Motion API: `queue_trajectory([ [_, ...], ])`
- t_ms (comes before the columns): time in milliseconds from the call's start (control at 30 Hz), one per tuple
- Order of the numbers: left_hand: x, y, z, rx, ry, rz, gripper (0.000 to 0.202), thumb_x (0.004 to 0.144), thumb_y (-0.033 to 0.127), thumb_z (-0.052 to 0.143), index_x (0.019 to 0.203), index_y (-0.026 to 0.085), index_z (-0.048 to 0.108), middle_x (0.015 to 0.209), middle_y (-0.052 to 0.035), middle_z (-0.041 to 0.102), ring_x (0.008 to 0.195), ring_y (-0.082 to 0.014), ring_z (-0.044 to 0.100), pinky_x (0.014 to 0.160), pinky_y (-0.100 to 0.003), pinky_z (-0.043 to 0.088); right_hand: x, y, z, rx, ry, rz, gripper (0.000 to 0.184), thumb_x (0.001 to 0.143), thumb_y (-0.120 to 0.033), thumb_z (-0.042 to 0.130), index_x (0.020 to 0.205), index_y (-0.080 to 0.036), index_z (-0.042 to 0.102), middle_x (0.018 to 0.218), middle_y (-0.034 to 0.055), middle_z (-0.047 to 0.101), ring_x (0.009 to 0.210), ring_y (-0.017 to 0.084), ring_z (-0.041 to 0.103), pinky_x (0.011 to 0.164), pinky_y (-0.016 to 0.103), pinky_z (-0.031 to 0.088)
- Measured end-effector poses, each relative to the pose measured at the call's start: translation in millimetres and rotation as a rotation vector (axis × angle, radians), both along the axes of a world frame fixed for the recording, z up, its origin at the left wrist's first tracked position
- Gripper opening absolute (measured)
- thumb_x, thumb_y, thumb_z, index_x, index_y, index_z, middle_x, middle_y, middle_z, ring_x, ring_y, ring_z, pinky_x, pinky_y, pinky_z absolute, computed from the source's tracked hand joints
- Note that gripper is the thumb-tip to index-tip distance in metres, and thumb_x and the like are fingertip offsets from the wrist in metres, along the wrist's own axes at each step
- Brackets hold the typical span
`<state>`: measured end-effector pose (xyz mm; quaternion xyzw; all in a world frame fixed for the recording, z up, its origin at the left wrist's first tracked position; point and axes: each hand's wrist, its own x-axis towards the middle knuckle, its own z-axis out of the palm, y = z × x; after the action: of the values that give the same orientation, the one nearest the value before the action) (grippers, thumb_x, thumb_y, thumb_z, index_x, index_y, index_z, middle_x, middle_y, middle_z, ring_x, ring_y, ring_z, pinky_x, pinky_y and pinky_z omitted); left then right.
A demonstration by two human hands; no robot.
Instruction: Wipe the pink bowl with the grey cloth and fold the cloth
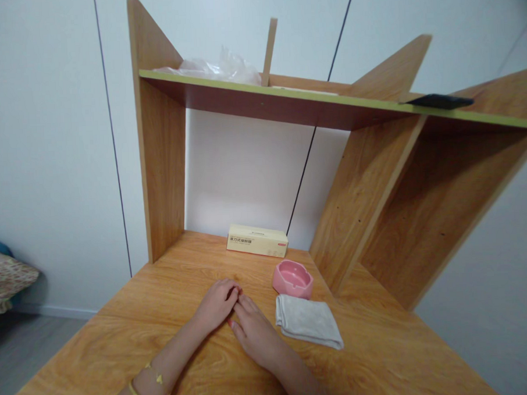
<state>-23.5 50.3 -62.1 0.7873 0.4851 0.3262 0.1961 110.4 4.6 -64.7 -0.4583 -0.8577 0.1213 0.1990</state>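
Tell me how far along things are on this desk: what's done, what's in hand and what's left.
Done: the grey cloth lies folded beside the pink dish, with the box farther back. In hand: nothing; the left hand and right hand rest open on the desk, fingertips meeting. Left: cloth, dish and box are all untouched.

1. A room in a home, seemingly a bedroom or study corner.
2. A wooden desk (164, 318) with a built-in shelf (285, 100) stands against plain white wall panels (47, 143).
3. Patterned bedding (7, 278) shows at the left edge, beside a grey wood-look floor (30, 353).
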Motion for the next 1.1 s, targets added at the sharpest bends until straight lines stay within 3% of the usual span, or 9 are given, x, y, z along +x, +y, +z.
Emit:
queue_trajectory([
  [1100, 0.4, -0.6, 0.7, -0.013, 0.011, -0.015, 0.025, 0.084, 0.02, 0.035, 0.085, 0.018, 0.06, 0.092, -0.0058, 0.064, 0.092, -0.0179, 0.056, 0.084, -0.028, 0.04, -0.7, -0.3, 0.2, 0.008, 0.009, -0.009, 0.049, 0.081, -0.018, 0.039, 0.13, -0.014, 0.036, 0.132, 0.0105, 0.042, 0.123, 0.022, 0.034, 0.102, 0.04, 0.029],
])
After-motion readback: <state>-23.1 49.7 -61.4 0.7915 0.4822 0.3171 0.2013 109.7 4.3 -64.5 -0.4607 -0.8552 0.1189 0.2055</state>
